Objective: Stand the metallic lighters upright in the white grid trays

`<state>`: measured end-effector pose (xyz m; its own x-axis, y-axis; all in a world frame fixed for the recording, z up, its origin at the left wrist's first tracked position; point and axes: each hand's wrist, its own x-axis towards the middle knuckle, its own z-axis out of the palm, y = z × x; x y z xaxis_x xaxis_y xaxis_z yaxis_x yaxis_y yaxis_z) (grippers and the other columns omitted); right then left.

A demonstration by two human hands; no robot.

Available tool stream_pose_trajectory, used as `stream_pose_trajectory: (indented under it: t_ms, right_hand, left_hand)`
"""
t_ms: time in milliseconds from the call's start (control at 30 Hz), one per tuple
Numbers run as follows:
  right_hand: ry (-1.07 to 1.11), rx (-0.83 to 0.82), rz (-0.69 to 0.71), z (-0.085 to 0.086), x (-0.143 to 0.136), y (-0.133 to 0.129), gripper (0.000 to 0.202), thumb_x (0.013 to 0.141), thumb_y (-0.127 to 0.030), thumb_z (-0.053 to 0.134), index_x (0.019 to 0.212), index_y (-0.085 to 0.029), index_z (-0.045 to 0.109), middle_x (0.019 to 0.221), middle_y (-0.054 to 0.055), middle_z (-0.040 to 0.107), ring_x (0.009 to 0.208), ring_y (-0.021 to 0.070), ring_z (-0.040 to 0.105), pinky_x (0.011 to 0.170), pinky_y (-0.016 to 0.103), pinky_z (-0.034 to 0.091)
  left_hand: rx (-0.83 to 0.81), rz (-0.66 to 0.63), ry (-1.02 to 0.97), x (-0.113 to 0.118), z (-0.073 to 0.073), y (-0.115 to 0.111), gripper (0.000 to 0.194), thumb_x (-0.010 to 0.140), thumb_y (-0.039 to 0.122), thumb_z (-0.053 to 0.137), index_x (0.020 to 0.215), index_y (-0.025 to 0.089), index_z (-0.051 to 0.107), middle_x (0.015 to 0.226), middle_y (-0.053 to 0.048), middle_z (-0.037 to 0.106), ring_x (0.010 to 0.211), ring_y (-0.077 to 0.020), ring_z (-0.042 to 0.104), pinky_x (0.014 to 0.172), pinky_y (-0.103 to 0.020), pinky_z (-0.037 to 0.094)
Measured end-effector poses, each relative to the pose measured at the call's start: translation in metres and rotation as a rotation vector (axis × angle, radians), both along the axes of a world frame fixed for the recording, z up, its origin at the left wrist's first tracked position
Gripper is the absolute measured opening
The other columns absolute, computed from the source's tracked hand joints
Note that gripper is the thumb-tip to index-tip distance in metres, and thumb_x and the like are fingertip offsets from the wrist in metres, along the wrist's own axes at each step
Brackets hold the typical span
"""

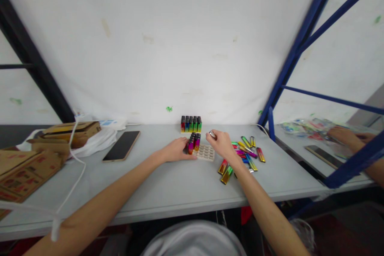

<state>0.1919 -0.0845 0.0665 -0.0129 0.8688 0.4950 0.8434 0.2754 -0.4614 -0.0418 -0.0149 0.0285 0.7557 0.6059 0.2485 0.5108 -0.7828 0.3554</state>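
Note:
My left hand (176, 150) grips the left end of a white tray (206, 153) with rows of holes, its thumb along the near edge and its fingers behind. Several shiny multicoloured lighters (194, 144) with black tops stand upright in the tray's left part, beside my fingers. The holes on the right side show bare. Just above the tray's right end, my right hand (223, 143) is closed on a lighter (213, 135), of which only one end shows. A loose pile of metallic coloured lighters (227, 175) lies to the right, partly hidden by my right forearm.
A full block of upright lighters (191, 124) stands near the wall. On the left are a phone (122, 146), cardboard boxes (27, 168) and a white cable (78, 160). Blue shelf posts (295, 54) rise at right; beyond them another person's hands (348, 138) work near plastic bags.

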Motion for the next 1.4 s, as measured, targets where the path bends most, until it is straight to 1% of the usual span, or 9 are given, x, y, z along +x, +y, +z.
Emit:
stream_pose_trajectory:
  t_ms: [100,233,367,500,800,1000,1100,1267,1400]
  right_hand:
    - [0.046,0.027,0.063,-0.001,0.003,0.001,0.039,0.102,-0.047,0.05,0.072,-0.023,0.047,0.062,-0.004,0.049,0.06,0.0138,0.038,0.063,0.028,0.027]
    - [0.104,0.06,0.169,-0.001,0.005,0.002,0.034,0.106,-0.046,0.041,0.084,-0.023,0.052,0.075,0.0,0.058,0.069,0.0162,0.052,0.068,0.027,0.036]
    - [0.02,0.09,0.22,0.002,0.004,0.0,0.044,0.107,-0.051,0.042,0.074,-0.022,0.05,0.075,0.002,0.057,0.072,0.0165,0.051,0.069,0.027,0.038]
    - [-0.032,-0.033,0.298,0.004,0.001,-0.004,0.052,0.107,-0.055,0.043,0.069,-0.02,0.054,0.061,-0.002,0.052,0.06,0.0134,0.044,0.063,0.026,0.033]
    - [-0.094,-0.244,0.411,-0.002,-0.001,-0.002,0.032,0.103,-0.037,0.06,0.083,-0.016,0.072,0.071,0.002,0.072,0.061,0.0135,0.056,0.064,0.024,0.037]
    - [-0.294,-0.251,0.296,-0.006,-0.004,-0.001,0.038,0.105,-0.043,0.059,0.085,-0.017,0.079,0.075,0.008,0.076,0.066,0.0176,0.063,0.063,0.026,0.037]
    - [-0.364,-0.271,0.263,-0.008,-0.008,-0.004,0.035,0.103,-0.049,0.061,0.094,-0.021,0.081,0.082,0.009,0.078,0.073,0.0202,0.069,0.063,0.026,0.036]
    - [-0.35,-0.251,0.255,-0.006,-0.009,-0.005,0.032,0.104,-0.046,0.061,0.096,-0.021,0.08,0.082,0.008,0.078,0.074,0.0196,0.068,0.063,0.025,0.036]
    - [-0.246,-0.271,0.297,0.002,0.009,0.001,0.028,0.103,-0.04,0.063,0.098,-0.019,0.08,0.076,0.005,0.076,0.068,0.0164,0.064,0.064,0.024,0.038]
  left_hand:
    - [-0.004,-0.004,-0.01,0.0,0.001,-0.001,0.062,0.08,0.067,0.076,0.116,0.016,0.068,0.111,-0.013,0.073,0.103,-0.0329,0.069,0.094,-0.039,0.053]
    - [-0.003,0.017,-0.001,0.0,0.002,-0.001,0.06,0.08,0.07,0.074,0.106,0.016,0.069,0.099,-0.011,0.072,0.09,-0.0309,0.07,0.085,-0.038,0.054]
    - [-0.004,0.011,-0.006,0.0,0.002,-0.002,0.059,0.08,0.067,0.075,0.11,0.016,0.069,0.104,-0.011,0.073,0.095,-0.0304,0.069,0.089,-0.039,0.054]
    - [0.005,0.019,0.018,0.0,0.003,-0.002,0.061,0.08,0.068,0.075,0.113,0.017,0.068,0.105,-0.011,0.073,0.097,-0.0317,0.069,0.09,-0.04,0.055]
    - [0.014,0.025,0.01,0.001,0.002,-0.003,0.055,0.079,0.069,0.075,0.1,0.018,0.068,0.098,-0.009,0.072,0.093,-0.0312,0.068,0.086,-0.039,0.054]
    - [0.025,0.029,0.028,0.001,0.003,-0.003,0.056,0.08,0.071,0.073,0.099,0.019,0.066,0.097,-0.009,0.071,0.091,-0.0306,0.068,0.085,-0.038,0.053]
    - [0.019,0.017,0.028,0.001,0.003,-0.002,0.056,0.08,0.072,0.072,0.098,0.019,0.066,0.096,-0.008,0.07,0.089,-0.0295,0.067,0.083,-0.038,0.053]
    - [0.013,0.009,0.016,0.001,0.002,-0.002,0.053,0.081,0.069,0.073,0.098,0.019,0.066,0.098,-0.009,0.07,0.093,-0.0302,0.067,0.086,-0.038,0.054]
    - [0.017,0.031,0.008,0.0,0.001,-0.002,0.055,0.078,0.069,0.075,0.101,0.019,0.067,0.101,-0.01,0.072,0.094,-0.0309,0.068,0.087,-0.039,0.054]
